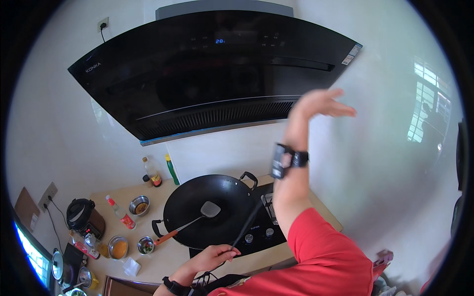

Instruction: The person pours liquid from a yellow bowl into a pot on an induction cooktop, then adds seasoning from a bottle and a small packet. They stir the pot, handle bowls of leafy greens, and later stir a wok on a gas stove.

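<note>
My left hand (218, 256) is in front of the counter's edge, its thumb and fingers closed on a thin black strap (247, 224). The strap runs up and right towards my raised right forearm; where it ends is unclear. Slightly blurred, my right hand (326, 104) is lifted in front of the range hood's right end (237, 66), bent at the wrist with fingers apart and nothing visible in it. A black wok (192, 192) sits on the gas stove (255, 242) with a wooden-handled metal spatula (210, 209) resting inside.
Left of the wok are metal bowls holding orange liquid (119, 249), chopped vegetables (146, 245) and brown sauce (140, 208). Nearby stand a red-capped bottle (121, 212), a sauce bottle (153, 173), a green bottle (172, 170) and an electric cooker (86, 218). An open drawer (126, 288) lies below.
</note>
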The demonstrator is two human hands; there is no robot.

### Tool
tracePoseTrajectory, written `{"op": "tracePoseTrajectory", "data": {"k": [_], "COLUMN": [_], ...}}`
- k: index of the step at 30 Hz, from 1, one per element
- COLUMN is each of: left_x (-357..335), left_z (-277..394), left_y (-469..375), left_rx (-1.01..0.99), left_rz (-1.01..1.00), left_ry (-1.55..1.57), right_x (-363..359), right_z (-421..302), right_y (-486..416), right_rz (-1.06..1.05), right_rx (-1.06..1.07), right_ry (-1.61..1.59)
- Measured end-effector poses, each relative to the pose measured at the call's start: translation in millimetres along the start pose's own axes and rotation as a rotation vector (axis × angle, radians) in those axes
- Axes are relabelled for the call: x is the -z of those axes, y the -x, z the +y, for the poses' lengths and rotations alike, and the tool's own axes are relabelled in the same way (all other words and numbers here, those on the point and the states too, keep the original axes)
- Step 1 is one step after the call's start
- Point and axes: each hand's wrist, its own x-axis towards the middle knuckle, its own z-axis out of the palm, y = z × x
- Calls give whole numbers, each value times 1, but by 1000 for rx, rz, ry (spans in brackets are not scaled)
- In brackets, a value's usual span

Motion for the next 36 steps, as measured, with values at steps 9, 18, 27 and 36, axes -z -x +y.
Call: {"op": "tracePoseTrajectory", "data": {"k": [9,18,27,36], "left_x": [-8,-36,-16,80], "left_z": [-12,-77,-119,-119], "left_y": [11,138,272,162], "left_rx": [184,219,368,85], "left_rz": [-238,-209,133,831], "left_ry": [-5,-1,-292,-1157], "right_x": [49,142,399,478], "right_z": [41,-38,-66,-71], "right_y": [5,157,217,113], "right_rz": [-302,-925,-1756,-1817], "right_rx": [276,-137,-300,-456], "right_ry": [313,-316,197,696]}}
